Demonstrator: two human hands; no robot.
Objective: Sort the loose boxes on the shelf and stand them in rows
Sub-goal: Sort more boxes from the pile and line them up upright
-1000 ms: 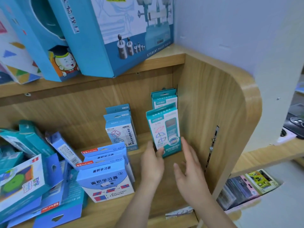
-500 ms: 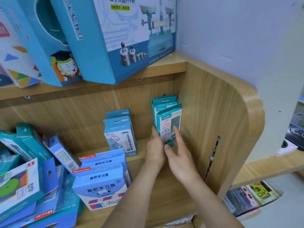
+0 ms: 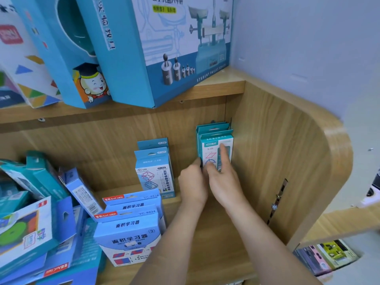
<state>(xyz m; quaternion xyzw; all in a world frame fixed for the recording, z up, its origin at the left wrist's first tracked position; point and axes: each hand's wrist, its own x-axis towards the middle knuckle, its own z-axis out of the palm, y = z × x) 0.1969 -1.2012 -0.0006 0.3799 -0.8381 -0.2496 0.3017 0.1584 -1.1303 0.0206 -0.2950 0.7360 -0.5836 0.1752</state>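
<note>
Hands on teal box (image 3: 213, 145)
Right hand (image 3: 225, 181) — forefinger straight against its face; left hand (image 3: 192, 183) — fingers curled at its left edge, grip hidden.

The teal box (image 3: 214, 144) stands upright, frontmost of a row in the right back corner of the shelf (image 3: 216, 254).

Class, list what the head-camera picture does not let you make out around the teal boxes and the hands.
Front teal box, head view: lower half hidden by the right hand and left hand.
Boxes behind it: only top flaps show; count unclear.
Loose pile: cut off by left edge.
</note>
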